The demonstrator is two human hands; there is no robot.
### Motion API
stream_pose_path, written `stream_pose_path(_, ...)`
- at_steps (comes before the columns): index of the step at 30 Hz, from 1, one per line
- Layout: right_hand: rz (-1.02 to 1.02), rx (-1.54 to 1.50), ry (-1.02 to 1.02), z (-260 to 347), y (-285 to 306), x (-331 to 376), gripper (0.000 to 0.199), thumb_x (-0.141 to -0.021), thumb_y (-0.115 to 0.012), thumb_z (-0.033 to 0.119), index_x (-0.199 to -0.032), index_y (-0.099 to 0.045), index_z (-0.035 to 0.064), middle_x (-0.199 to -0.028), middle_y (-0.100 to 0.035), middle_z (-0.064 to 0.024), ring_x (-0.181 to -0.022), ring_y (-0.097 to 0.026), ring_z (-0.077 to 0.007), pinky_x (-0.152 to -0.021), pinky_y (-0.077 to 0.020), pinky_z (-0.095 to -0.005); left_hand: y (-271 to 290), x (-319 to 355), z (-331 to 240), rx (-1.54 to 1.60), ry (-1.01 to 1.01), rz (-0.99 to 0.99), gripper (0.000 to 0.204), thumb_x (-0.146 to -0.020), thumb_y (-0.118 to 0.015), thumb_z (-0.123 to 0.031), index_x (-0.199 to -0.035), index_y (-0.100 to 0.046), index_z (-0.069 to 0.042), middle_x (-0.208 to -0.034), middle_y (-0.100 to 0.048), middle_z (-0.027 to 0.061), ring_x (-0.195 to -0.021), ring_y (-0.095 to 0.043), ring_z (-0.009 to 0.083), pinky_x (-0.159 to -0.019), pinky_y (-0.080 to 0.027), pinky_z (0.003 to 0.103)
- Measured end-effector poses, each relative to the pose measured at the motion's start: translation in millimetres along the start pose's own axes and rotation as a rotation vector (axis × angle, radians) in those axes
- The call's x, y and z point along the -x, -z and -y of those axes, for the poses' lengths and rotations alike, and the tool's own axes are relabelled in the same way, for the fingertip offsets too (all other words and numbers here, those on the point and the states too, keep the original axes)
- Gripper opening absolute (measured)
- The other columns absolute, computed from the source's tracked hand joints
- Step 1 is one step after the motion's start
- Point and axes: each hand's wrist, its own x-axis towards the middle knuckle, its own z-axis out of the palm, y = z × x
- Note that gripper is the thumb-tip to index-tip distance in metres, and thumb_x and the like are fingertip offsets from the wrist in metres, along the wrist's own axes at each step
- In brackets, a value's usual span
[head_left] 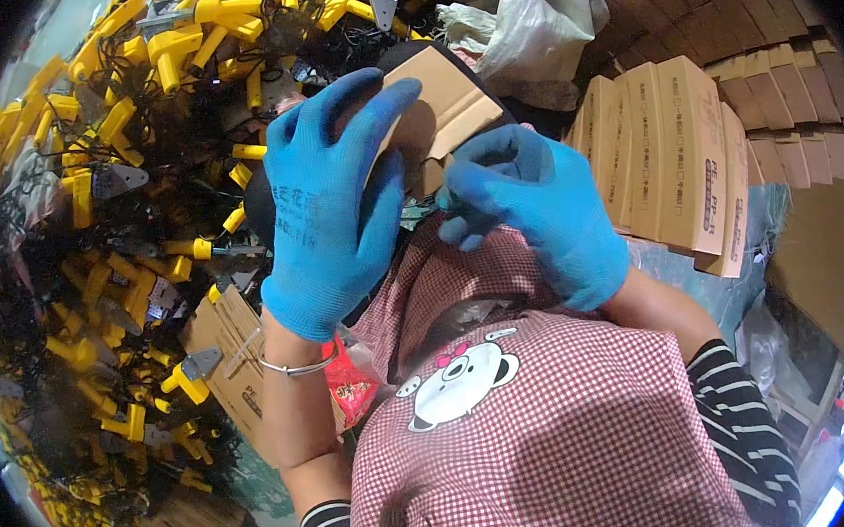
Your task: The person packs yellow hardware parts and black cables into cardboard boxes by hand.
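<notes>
A small brown cardboard box [453, 100] is held above my lap, tilted, with one panel toward the upper right and a short flap by my fingers. My left hand [332, 211], in a blue knitted glove, wraps round the box's left side, its fingers bent over the edge. My right hand [548, 207], gloved alike, is closed at the box's lower edge; its bent fingertips meet the short flap, and their inner side is partly hidden. Below both hands lies my red checked apron [555, 402] with a cartoon bear on it.
Yellow-handled tools [178, 54] with metal plates and black cords are heaped along the left. Flat brown cartons [669, 157] stand in a row at right, before more stacked cardboard [778, 82]. A white woven sack [541, 22] lies at the back; a flattened carton [229, 356] sits beside my left forearm.
</notes>
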Motion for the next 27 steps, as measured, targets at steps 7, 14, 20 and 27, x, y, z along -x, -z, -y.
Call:
stream_pose_path(7, 0.080, 0.203, -0.029, -3, 3, -7, 0.030, -0.093, -0.072, 0.016, -0.109, -0.057, -0.0052, -0.086, -0.070, -0.0121, -0.068, -0.072, -0.0184, -0.059, -0.0585, -0.0266, 7, 1, 5, 0.136, -0.022, 0.004, 0.052, -0.085, -0.061, -0.012, -0.137, -0.059, -0.014, -0.138, -0.054, 0.0178, -0.122, -0.048, 0.0380, -0.108, -0.032, 0.046)
stream_pose_path(14, 0.110, -0.192, -0.108, -5, 3, -7, 0.030, -0.092, -0.071, 0.017, -0.111, -0.059, -0.0036, -0.091, -0.070, -0.0143, -0.081, -0.073, -0.0222, -0.071, -0.0609, -0.0337, 6, 0, 4, -0.085, -0.049, 0.068, 0.053, -0.079, -0.057, -0.011, -0.131, -0.067, -0.019, -0.141, -0.054, 0.0189, -0.129, -0.048, 0.0360, -0.109, -0.031, 0.044)
stream_pose_path(20, -0.149, 0.719, 0.742, 2, 39, -20, 0.022, -0.088, -0.076, 0.016, -0.105, -0.070, 0.0050, -0.104, -0.070, -0.0078, -0.086, -0.069, -0.0221, -0.079, -0.0552, -0.0331, 6, 7, -2, -0.158, -0.036, 0.089, 0.061, -0.076, -0.078, -0.036, -0.134, -0.065, -0.022, -0.150, -0.048, 0.0199, -0.129, -0.050, 0.0371, -0.108, -0.035, 0.047)
stream_pose_path(27, 0.005, 1.407, 1.317, -8, 45, -36, 0.034, -0.073, -0.078, 0.018, -0.107, -0.072, 0.0195, -0.091, -0.063, -0.0025, -0.085, -0.062, -0.0259, -0.076, -0.0476, -0.0431, -6, 15, 5, -0.173, -0.050, 0.006, 0.056, -0.075, -0.078, -0.031, -0.129, -0.069, -0.022, -0.144, -0.054, 0.0174, -0.128, -0.052, 0.0351, -0.108, -0.035, 0.045)
